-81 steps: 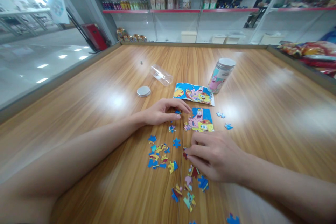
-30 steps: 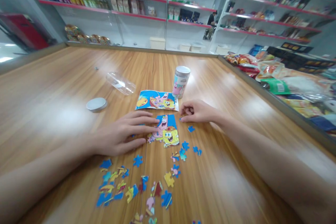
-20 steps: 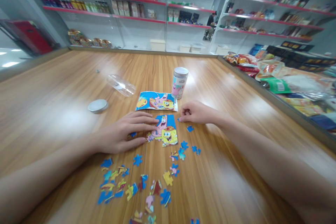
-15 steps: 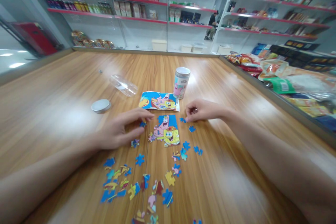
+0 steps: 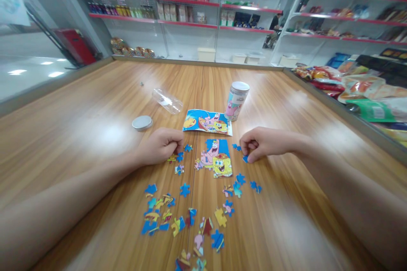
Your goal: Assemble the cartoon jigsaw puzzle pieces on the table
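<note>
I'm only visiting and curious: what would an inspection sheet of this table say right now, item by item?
Surface: wooden table, glossy, with patches of glare.
Job's things: partly built puzzle in the middle; loose pieces scattered nearer the person; picture sheet beyond it.
Clutter: upright tin, clear tube on its side, round lid.
Hands: left hand curled over pieces left of the puzzle, hold hidden; right hand with fingertips on a blue piece, grip unclear.
Cables: nothing seen.
Surroundings: stocked shelves, snack bags to the right, a distant person.
</note>
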A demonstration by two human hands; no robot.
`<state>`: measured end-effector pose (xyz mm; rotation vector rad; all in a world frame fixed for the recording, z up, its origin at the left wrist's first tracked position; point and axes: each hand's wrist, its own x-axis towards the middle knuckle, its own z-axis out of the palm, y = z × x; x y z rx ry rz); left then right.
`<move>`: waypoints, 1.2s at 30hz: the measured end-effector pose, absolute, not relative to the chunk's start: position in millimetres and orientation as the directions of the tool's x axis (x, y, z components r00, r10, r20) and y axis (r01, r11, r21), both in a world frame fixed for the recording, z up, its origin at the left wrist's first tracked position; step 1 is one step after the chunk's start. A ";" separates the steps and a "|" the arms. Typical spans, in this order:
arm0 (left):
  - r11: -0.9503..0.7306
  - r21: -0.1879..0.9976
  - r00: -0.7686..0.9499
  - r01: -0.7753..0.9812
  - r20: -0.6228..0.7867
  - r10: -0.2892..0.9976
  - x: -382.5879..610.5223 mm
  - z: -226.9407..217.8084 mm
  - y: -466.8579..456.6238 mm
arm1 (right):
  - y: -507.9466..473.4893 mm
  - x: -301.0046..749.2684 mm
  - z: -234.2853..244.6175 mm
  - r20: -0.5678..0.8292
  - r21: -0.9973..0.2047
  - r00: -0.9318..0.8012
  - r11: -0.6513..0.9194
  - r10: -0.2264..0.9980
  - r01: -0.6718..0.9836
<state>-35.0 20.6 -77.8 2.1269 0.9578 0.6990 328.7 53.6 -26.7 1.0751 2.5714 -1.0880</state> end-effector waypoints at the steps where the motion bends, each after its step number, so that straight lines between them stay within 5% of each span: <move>1: -0.553 0.698 0.619 0.456 0.197 0.760 -33.7 -77.8 19.3 | 54.6 329.7 -26.1 -0.382 -0.585 -0.743 0.479 0.549 0.654; 6: -0.680 0.524 0.683 0.513 0.230 0.693 -33.4 -79.6 18.7 | 62.4 339.8 -33.8 -0.287 -0.779 -0.839 0.397 0.463 0.486; 12: -0.687 0.500 0.683 0.527 0.232 0.693 -33.0 -78.6 19.5 | 78.8 353.8 -64.0 -0.165 -0.986 -0.507 -0.142 0.846 0.083; 17: -0.688 0.490 0.679 0.536 0.235 0.696 -32.9 -79.8 19.9 | 81.2 350.4 -72.1 -0.086 -0.993 -0.352 -0.107 0.932 -0.042; 23: -0.694 0.476 0.683 0.540 0.234 0.692 -32.9 -80.4 20.1 | 74.0 335.9 -68.3 0.064 -0.994 -0.228 0.083 0.972 0.077; 29: -0.694 0.472 0.678 0.543 0.240 0.694 -30.6 -77.6 18.3 | 67.1 323.2 -75.4 0.222 -0.854 -0.256 0.314 0.941 0.414; 34: -0.691 0.473 0.674 0.546 0.241 0.698 -30.5 -78.2 17.8 | 55.5 312.7 -79.4 0.438 -0.332 -0.460 0.614 0.773 0.716; 36: -0.691 0.473 0.674 0.547 0.241 0.698 -30.7 -78.8 18.4 | 55.5 312.0 -78.1 0.452 -0.257 -0.449 0.595 0.771 0.762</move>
